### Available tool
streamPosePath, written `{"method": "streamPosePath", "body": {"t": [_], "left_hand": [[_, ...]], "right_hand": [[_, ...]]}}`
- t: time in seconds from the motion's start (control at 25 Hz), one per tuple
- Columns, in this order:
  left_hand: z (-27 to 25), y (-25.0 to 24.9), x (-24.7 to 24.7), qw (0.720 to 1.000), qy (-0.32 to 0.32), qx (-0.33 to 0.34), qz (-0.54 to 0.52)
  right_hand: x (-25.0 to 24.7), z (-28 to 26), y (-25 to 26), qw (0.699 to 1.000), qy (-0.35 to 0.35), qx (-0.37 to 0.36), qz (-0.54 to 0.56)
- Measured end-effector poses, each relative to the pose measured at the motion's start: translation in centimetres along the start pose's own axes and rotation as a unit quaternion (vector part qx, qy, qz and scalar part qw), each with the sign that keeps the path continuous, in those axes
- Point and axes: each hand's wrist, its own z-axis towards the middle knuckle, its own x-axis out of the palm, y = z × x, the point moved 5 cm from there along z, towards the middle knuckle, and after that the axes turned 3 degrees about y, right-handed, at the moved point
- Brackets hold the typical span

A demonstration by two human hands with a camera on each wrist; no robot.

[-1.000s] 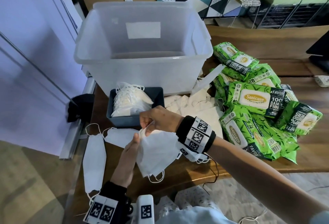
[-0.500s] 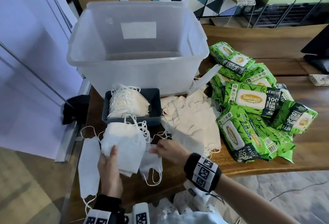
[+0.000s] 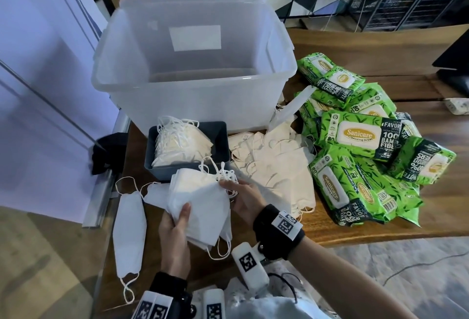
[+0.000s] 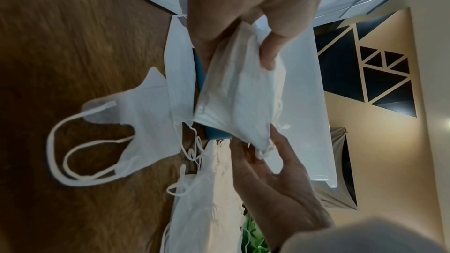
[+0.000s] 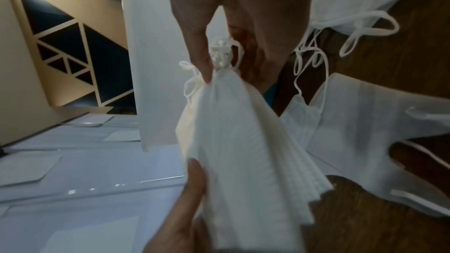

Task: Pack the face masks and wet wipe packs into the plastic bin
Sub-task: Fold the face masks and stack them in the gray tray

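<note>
Both hands hold a stack of white face masks [image 3: 200, 202] just above the table's front edge. My left hand [image 3: 177, 225] grips the stack's near end, thumb on top [image 4: 268, 53]. My right hand [image 3: 243, 194] pinches its far end by the ear loops [image 5: 221, 55]. The clear plastic bin [image 3: 198, 105] stands behind, with nothing seen inside. A small dark tray [image 3: 220, 138] in front of it holds cream masks [image 3: 180, 146]. More cream masks [image 3: 276, 166] lie loose to the right. Green wet wipe packs [image 3: 360, 141] are piled at the far right.
Two single white masks [image 3: 129, 227] lie flat at the table's left front edge. A black cloth [image 3: 106, 151] hangs at the table's left side beside a pale wall. The wooden table [image 3: 431, 204] shows bare wood right of the packs.
My right hand came back from the table and took the far end of the mask stack. The stack shifted right, and is now held by both hands.
</note>
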Motion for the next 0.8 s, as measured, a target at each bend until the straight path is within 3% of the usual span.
{"method": "streamPosePath", "body": {"t": [0.16, 0.36, 0.52, 0.64, 0.8], "left_hand": [[0.1, 0.0, 0.1, 1.0, -0.009, 0.014, 0.026], [0.0, -0.6, -0.7, 0.999, -0.045, 0.023, -0.015], [0.1, -0.4, -0.8, 0.999, -0.04, 0.019, -0.02], [0.2, -0.1, -0.9, 0.999, -0.026, 0.018, -0.021], [0.2, 0.0, -0.4, 0.999, -0.015, 0.03, -0.015]], "right_hand": [[0.9, -0.1, -0.6, 0.999, 0.027, -0.011, -0.044], [0.3, 0.0, 1.1, 0.998, -0.006, -0.05, -0.046], [1.1, 0.1, 0.7, 0.998, 0.07, 0.004, 0.0], [1.6, -0.3, 0.8, 0.991, 0.129, -0.009, -0.015], [1.1, 0.1, 0.5, 0.989, 0.039, -0.078, -0.115]]}}
